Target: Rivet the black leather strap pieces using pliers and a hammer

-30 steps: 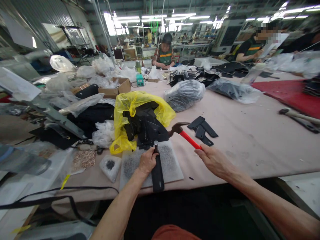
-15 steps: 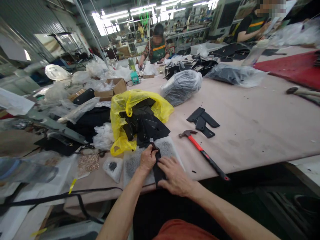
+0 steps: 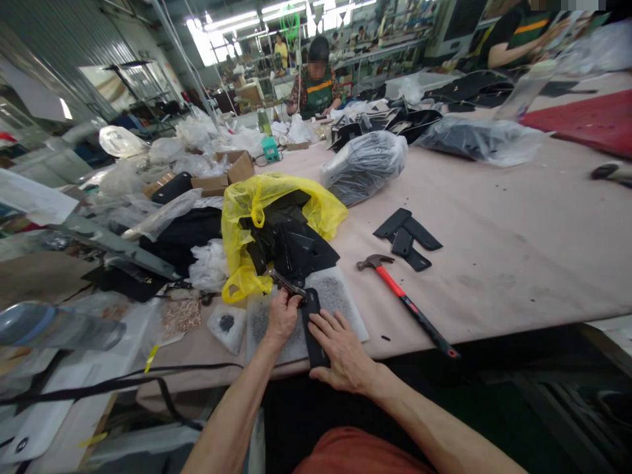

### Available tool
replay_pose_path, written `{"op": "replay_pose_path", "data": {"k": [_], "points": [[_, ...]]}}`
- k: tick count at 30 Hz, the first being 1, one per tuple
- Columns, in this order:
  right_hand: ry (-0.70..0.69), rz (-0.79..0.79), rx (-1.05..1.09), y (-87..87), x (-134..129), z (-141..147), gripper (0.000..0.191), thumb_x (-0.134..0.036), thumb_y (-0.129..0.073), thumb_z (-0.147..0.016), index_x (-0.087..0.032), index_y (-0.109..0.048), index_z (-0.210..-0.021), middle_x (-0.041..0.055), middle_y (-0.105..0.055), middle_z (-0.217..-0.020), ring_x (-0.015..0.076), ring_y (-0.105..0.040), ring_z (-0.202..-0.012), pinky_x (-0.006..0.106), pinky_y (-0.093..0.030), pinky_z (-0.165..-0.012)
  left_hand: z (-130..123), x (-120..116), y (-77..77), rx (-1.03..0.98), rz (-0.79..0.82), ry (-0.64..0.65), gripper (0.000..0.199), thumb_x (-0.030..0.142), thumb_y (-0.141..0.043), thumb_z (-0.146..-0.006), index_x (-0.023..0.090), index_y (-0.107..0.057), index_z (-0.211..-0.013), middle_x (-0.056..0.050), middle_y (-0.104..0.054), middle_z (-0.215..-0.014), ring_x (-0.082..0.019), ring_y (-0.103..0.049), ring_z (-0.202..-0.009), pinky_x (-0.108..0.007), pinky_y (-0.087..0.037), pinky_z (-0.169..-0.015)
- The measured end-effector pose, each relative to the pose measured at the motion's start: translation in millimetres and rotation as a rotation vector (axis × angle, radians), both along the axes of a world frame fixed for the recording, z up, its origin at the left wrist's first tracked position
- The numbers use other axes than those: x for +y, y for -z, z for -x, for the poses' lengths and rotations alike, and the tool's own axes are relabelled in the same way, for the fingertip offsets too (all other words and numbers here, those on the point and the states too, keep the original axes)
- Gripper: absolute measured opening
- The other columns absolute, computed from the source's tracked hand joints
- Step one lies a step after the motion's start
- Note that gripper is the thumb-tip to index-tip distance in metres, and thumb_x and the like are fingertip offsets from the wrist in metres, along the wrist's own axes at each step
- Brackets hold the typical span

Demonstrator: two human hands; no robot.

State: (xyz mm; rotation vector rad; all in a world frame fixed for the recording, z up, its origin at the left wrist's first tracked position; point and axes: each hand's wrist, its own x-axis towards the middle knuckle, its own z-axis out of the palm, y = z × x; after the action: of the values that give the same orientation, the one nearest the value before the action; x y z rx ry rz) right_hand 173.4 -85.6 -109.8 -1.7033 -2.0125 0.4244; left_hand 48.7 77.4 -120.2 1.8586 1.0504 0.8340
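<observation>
My left hand (image 3: 283, 315) is closed around a metal punch (image 3: 289, 284), which is tilted with its far end pointing up and left. The punch lies beside the upper end of a black strip-shaped piece (image 3: 315, 329). That piece rests on a scuffed white board (image 3: 276, 339) at the table's near edge. My right hand (image 3: 348, 352) lies flat along the right side of the black piece, fingers stretched out and touching it. Right of the board is a claw hammer (image 3: 402, 299) with a red and black handle.
Several black pieces (image 3: 409, 238) lie overlapped beyond the hammer. A yellow plastic bag (image 3: 234, 217) full of black pieces touches the board's far side. A small white block (image 3: 228, 327) sits at left. Two co-workers, one person (image 3: 318, 92) across the table, are farther back.
The punch has gone from standing over the black piece to lying tilted left, off its end. My left hand has shifted slightly left. My right hand stays on the piece.
</observation>
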Motion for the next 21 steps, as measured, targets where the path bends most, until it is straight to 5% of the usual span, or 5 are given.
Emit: {"op": "replay_pose_path", "data": {"k": [4, 9, 21], "points": [[-0.019, -0.012, -0.005, 2.5, -1, -3, 0.088, -0.056, -0.076, -0.071, -0.014, -0.047, -0.143, 0.0156, -0.042, -0.152, 0.0367, -0.031, -0.142, 0.058, -0.017, -0.119, 11, -17, 2.2, -0.016, 0.021, -0.065, 0.020, 0.028, -0.055, -0.087, 0.018, -0.070, -0.094, -0.006, -0.075, -0.091, -0.021, -0.070, -0.087, -0.034, -0.055, -0.080], [0.107, -0.033, -0.027, -2.3, 16, -18, 0.054, -0.042, -0.069, -0.083, -0.018, -0.059, -0.130, 0.0152, -0.050, -0.145, 0.0350, -0.038, -0.139, 0.062, -0.022, -0.115, 17, -23, 2.9, -0.005, 0.021, -0.125, 0.021, 0.030, -0.056, -0.087, 0.017, -0.072, -0.093, -0.006, -0.075, -0.089, -0.021, -0.070, -0.083, -0.032, -0.055, -0.078], [0.133, -0.115, -0.095, 12.6, 28, -22, 0.039, -0.023, -0.053, -0.094, -0.014, -0.058, -0.132, 0.0145, -0.052, -0.144, 0.0303, -0.046, -0.135, 0.054, -0.034, -0.114, 16, -29, 3.4, -0.030, 0.003, -0.041, 0.019, 0.024, -0.056, -0.086, 0.018, -0.073, -0.091, -0.006, -0.075, -0.091, -0.020, -0.070, -0.084, -0.031, -0.055, -0.080]]}}
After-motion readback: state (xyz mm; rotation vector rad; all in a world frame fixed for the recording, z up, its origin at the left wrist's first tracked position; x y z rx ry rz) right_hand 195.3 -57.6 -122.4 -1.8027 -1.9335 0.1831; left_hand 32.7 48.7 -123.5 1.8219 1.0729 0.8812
